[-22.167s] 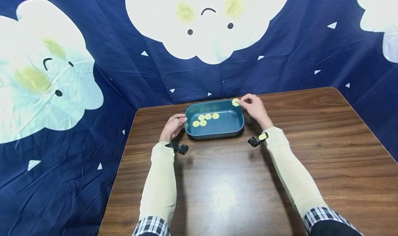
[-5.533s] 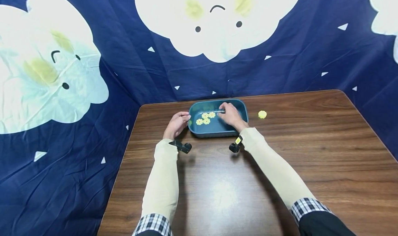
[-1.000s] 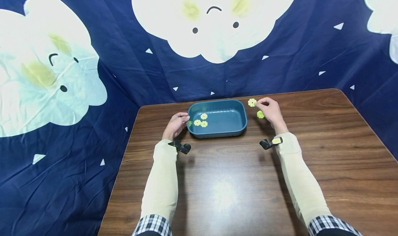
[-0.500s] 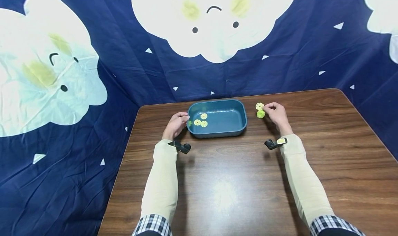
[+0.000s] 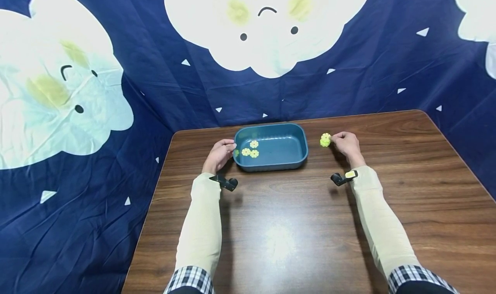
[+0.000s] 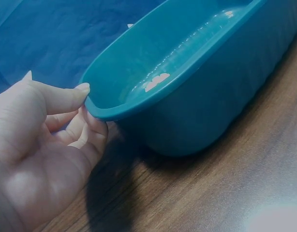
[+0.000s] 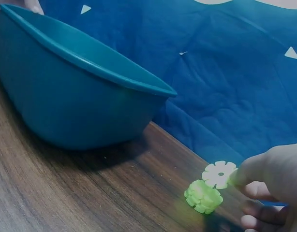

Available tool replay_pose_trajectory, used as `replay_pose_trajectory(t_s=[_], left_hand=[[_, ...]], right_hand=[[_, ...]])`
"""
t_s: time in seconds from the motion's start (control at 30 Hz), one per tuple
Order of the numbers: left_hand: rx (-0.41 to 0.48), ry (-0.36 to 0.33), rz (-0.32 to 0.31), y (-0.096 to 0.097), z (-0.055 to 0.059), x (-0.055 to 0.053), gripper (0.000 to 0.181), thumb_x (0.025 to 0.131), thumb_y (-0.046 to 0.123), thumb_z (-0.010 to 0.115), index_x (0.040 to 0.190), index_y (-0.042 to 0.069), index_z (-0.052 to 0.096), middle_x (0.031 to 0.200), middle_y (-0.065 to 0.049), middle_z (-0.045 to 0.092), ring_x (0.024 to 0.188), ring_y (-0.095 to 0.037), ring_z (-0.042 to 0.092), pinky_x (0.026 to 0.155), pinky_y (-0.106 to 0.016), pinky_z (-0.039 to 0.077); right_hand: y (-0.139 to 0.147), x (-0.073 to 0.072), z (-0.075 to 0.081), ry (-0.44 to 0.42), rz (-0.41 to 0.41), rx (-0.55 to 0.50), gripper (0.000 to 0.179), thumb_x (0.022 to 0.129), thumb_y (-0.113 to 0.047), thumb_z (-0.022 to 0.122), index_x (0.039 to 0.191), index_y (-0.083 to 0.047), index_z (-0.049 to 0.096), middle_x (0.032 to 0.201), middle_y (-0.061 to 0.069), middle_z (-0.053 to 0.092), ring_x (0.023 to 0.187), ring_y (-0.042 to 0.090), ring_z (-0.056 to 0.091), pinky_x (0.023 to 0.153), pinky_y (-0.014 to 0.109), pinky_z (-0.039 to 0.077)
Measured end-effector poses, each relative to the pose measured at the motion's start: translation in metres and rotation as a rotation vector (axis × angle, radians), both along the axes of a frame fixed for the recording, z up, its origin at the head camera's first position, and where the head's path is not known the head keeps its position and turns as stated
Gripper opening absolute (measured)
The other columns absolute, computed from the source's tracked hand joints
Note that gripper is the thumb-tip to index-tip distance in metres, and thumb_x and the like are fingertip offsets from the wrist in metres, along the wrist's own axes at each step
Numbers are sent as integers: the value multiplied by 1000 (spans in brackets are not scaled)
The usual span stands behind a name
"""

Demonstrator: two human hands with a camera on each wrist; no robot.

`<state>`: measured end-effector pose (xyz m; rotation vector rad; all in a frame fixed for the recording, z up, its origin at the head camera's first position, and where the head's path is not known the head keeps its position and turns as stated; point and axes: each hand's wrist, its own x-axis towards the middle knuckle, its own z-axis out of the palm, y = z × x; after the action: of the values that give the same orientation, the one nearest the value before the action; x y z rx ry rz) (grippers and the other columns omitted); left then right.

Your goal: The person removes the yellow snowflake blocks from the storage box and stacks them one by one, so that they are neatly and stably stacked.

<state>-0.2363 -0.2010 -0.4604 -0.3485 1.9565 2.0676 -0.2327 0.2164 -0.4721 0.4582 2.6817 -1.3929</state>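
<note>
My left hand (image 5: 220, 155) pinches the left end of a blue-green plastic tub (image 5: 271, 168), its thumb on the rim (image 6: 93, 108) and fingers under it in the left wrist view. Three pale yellow flower-shaped discs (image 5: 253, 144) lie on the tub's floor toward the left. Right of the tub, my right hand (image 5: 347, 147) pinches another flower disc (image 7: 220, 174) by its edge between thumb and forefinger. This disc is tilted close over a small stack of yellow-green flower discs (image 7: 203, 197) on the table, overlapping it in the head view.
The brown wood-grain table (image 5: 279, 216) extends toward me and to the right. Its back edge runs just behind the tub, against a dark blue cloth (image 5: 155, 91) with white clouds. A black wrist camera (image 5: 339, 179) sits on each forearm.
Several discs have left the tub since the first frame, and a stack now stands to its right. Over the last second my right hand brought a disc right and down to that stack.
</note>
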Motion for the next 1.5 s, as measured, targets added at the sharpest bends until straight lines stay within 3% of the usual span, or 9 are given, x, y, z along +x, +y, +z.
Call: replay_pose_trajectory(t_s=[0.2,0.37,0.97,1.27,1.5], left_hand=[[6,-6,-1,0,0,0,30,96,1,50,124,-5,42,99,-8,53,87,-15,50,75,-23,43],[0,-12,1,1,0,0,32,96,1,50,126,-6,41,100,-8,51,87,-16,50,76,-24,43],[10,-13,-6,0,-1,0,37,96,1,51,129,-8,38,100,-10,52,88,-16,50,77,-26,43],[10,-6,0,-1,-2,-1,27,96,1,51,121,-4,42,97,-8,53,86,-15,50,74,-24,43],[12,-3,-1,-1,-1,0,32,96,1,50,126,-6,40,99,-9,53,86,-15,50,75,-24,43]], right_hand=[[-1,-1,0,-26,9,29,36,91,-30,56,108,1,64,127,23,56,124,39,45,105,46,36],[0,-2,-2,-39,5,51,35,92,-30,55,109,-1,65,129,22,56,127,40,42,108,47,34],[-1,-4,-5,-45,-14,102,36,92,-33,56,107,-1,64,125,22,58,124,41,46,105,47,35],[2,-3,-3,-55,-14,85,37,94,-34,52,112,-3,62,126,21,56,123,41,45,104,49,36],[-1,-2,3,23,-19,86,35,95,-33,50,110,-4,59,120,19,58,118,39,48,102,48,37]])
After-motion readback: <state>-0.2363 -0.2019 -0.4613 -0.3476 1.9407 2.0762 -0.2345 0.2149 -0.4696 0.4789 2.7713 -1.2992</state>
